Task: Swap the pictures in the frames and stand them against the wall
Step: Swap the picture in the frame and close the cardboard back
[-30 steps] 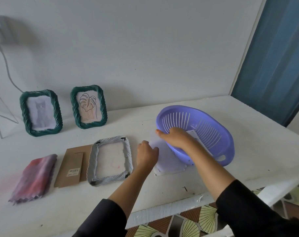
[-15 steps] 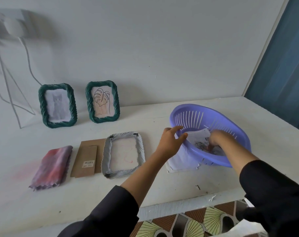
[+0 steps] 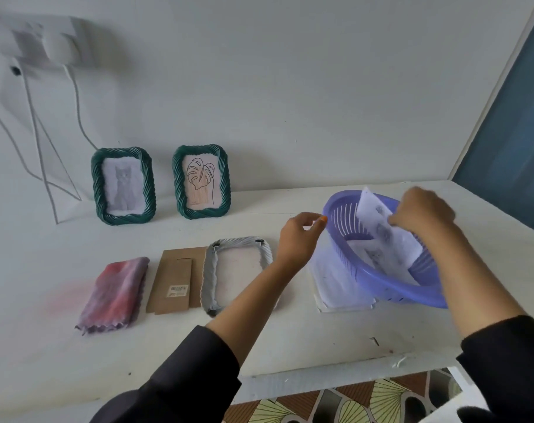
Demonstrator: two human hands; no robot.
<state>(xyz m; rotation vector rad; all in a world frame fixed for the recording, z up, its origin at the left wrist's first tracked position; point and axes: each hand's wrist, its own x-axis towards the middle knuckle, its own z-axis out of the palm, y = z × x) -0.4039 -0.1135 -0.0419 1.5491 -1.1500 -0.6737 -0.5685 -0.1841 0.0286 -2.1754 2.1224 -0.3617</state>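
Two green frames stand against the wall, one with a cat picture [image 3: 123,186], the other with a leaf drawing [image 3: 201,181]. A grey frame [image 3: 209,279] lies face down on the white table [image 3: 290,340], with its cardboard backing [image 3: 174,280] beside it on the left. A purple basket [image 3: 378,283] sits tilted at the right. My right hand [image 3: 421,212] pinches a printed paper picture [image 3: 378,224] and holds it up inside the basket. My left hand [image 3: 299,239] is at the basket's left rim, its fingertips pinching the edge.
A folded pink-purple cloth [image 3: 116,294] lies left of the backing. A white sheet [image 3: 332,285] lies partly under the basket. Cables [image 3: 40,148] hang from a wall socket at the far left. The table's front edge runs just below my forearms.
My right hand has lifted a paper picture up out of the basket's bottom. My left hand has drawn back from a full grip on the rim to its fingertips.
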